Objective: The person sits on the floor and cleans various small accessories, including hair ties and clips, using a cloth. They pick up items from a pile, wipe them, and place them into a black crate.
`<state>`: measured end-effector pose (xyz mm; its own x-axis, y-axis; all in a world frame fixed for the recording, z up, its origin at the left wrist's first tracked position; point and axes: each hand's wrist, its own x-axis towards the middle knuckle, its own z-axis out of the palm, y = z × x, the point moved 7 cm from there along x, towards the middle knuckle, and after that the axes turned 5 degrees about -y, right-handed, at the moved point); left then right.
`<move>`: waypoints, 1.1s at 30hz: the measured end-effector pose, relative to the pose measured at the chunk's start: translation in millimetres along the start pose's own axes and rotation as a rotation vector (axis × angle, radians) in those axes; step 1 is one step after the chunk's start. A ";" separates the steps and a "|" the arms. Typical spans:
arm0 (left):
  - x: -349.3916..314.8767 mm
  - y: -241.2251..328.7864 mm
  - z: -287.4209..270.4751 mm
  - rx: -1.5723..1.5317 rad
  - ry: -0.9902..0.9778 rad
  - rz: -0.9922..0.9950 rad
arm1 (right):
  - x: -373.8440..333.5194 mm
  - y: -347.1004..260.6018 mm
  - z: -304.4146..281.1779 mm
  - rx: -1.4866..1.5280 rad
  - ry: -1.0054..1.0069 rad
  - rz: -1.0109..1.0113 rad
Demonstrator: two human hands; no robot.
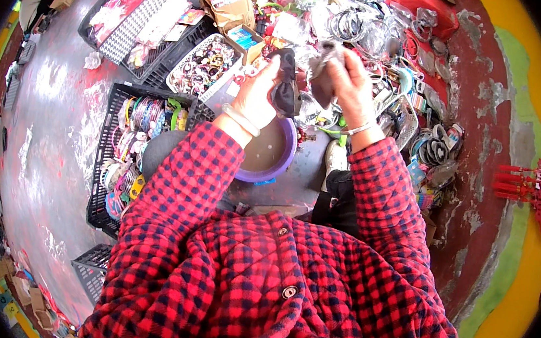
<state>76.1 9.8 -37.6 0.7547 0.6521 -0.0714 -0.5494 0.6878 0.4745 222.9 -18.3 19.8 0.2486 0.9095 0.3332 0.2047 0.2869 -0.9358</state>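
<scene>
My left hand (257,99) is closed on a black fabric bow (286,89), which looks like a bow headband and hangs along the fingertips. Bunched in my right hand (353,91) is a dark grey cloth (322,84), pinched between thumb and fingers. The two hands are apart, held up in front of me. Below the bow stands a round purple basin (290,146) with murky water in it. The cloth hides part of the heap behind it.
A black crate (96,178) of headbands stands at my left. Beyond it are a white basket (224,80) of hair ties and a dark crate (89,28) of packaged goods. A heap of bagged accessories (356,24) spreads ahead. A red wall (473,156) rises on the right.
</scene>
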 end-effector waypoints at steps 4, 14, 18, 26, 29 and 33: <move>5.5 5.7 -12.9 0.296 0.079 0.199 | -18.3 -48.8 54.2 -0.694 -0.342 -0.449; 7.4 19.5 -59.6 0.272 0.233 0.302 | -38.7 -35.5 77.2 -0.921 -0.723 -0.470; -0.7 36.0 -24.9 -0.136 0.224 0.282 | -27.5 -5.4 45.5 -0.966 -0.660 -0.307; -1.3 29.4 -18.0 0.084 0.206 0.346 | -15.4 -75.6 36.0 -0.655 -0.119 -0.371; 2.0 19.8 -19.0 -0.048 0.184 0.338 | -30.7 -68.6 74.1 -0.664 -0.272 -0.480; -3.6 22.3 -21.4 -0.052 0.283 0.308 | -38.0 -44.3 84.1 -0.640 -0.396 -0.363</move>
<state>53.5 29.6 -45.6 0.4279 0.8868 -0.1745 -0.7572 0.4571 0.4666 124.8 -40.3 38.9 -0.2631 0.8663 0.4245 0.7358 0.4648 -0.4926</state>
